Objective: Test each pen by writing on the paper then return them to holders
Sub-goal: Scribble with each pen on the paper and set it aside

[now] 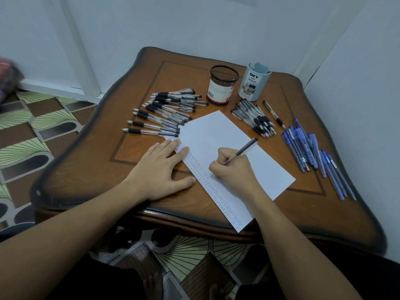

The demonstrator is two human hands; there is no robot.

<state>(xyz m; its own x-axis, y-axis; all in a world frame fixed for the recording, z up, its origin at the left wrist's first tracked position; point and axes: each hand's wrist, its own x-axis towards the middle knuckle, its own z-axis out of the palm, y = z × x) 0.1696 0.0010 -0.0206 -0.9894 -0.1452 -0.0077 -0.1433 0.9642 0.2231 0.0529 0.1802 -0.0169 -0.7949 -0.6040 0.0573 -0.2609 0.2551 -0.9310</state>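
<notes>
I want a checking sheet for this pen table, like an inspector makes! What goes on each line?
Surface: brown wooden table, with a white paper sheet lying on it, small marks along its left edge.
Job's things: black mesh pen holder and pale blue plastic holder stand at the back; clear black-grip pens lie left of the paper, grey pens and blue pens right.
Clutter: nothing seen.
Hands: left hand flat on table and paper edge; right hand grips a dark pen over the paper.
Cables: nothing seen.
Surroundings: pale walls, patterned floor tiles.
</notes>
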